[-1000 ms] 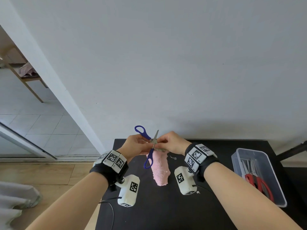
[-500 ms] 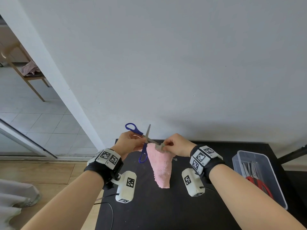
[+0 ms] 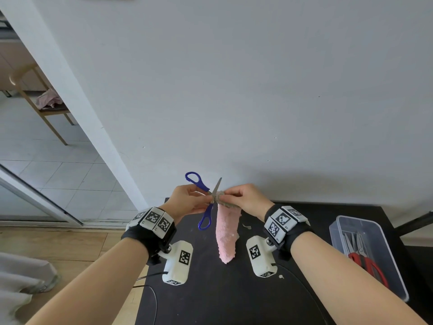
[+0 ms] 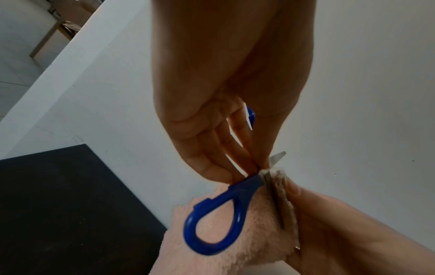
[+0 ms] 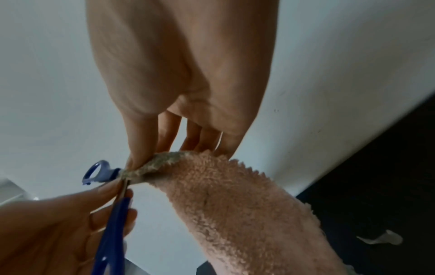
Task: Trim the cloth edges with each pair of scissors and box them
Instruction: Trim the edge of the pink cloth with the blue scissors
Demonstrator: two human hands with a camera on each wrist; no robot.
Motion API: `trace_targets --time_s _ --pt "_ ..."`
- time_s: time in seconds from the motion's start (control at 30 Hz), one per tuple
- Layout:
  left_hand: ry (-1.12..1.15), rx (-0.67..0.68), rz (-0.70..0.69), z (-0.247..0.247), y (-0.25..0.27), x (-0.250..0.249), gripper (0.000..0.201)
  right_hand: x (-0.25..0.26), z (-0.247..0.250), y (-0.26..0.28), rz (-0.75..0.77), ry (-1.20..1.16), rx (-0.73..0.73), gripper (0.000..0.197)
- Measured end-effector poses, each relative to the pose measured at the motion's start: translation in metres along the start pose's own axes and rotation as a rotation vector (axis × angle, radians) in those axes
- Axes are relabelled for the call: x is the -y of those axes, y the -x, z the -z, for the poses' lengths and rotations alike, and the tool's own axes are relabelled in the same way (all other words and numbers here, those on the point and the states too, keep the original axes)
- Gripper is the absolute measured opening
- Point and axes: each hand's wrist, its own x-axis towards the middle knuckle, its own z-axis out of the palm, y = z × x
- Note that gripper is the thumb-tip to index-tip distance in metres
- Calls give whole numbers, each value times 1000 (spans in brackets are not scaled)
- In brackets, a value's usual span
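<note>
My left hand (image 3: 203, 198) grips the blue-handled scissors (image 3: 209, 212) near the pivot. The blades are spread, with one tip pointing up. My right hand (image 3: 232, 195) pinches the grey top edge of the pink cloth (image 3: 226, 233), which hangs over the black table (image 3: 234, 301). In the left wrist view the lower blade of the scissors (image 4: 237, 191) lies along the cloth's grey edge (image 4: 286, 202). The right wrist view shows my thumb and fingers (image 5: 139, 148) pinching the cloth (image 5: 235, 195) right beside the scissors (image 5: 113, 223).
A clear plastic box (image 3: 344, 221) stands at the table's right edge, holding red-handled scissors (image 3: 367, 266) and another pair. Small cloth scraps (image 3: 247, 226) lie on the table. A white wall runs behind the table. Wooden floor lies to the left.
My hands have drawn closer together and the cloth now hangs narrower than half a second ago. The scissors stay in my left hand with blades spread at the cloth's top edge.
</note>
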Motion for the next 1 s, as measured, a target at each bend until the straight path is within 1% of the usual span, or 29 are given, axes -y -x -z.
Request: trace_targets --time_s 0.1,0.23,0.33,0.4,0.5,0.57,0.63,0.7,0.77,0.8,0.9,0.97,1.0 --pt "-24 -8 -5 -4 1 1 24 -2 -5 0 -23 -8 35 23" --pt "-89 -32 -29 -10 0 1 20 -4 -8 2 -31 39 62 22" --pt "-84 -55 -39 -11 -1 2 17 -3 -6 5 -20 98 71 12" --pt "-57 -73 -44 -11 -3 4 16 -5 -4 7 -17 114 61 10" --pt "-42 -93 -39 -12 -3 9 14 -11 -1 10 -40 110 52 15" --pt "-33 -102 -36 -11 -3 11 13 -16 1 13 -80 95 52 18" --pt "22 -128 -31 -7 -4 13 14 -24 4 18 -116 58 38 18" --pt "136 -179 -16 -1 -6 15 15 -32 7 22 -143 -5 -29 20" --pt "268 -194 3 4 -8 16 16 -38 5 26 -160 -169 -131 17" --pt "324 -180 13 4 -8 16 17 -38 1 27 -160 -276 -173 12" --pt "399 -120 51 -4 -9 20 15 -33 -14 26 -181 -597 -256 9" --pt "411 -90 70 -10 -10 23 12 -27 -22 24 -194 -714 -267 19" --pt "415 -82 73 -13 -11 25 14 -24 -25 23 -193 -751 -257 21"
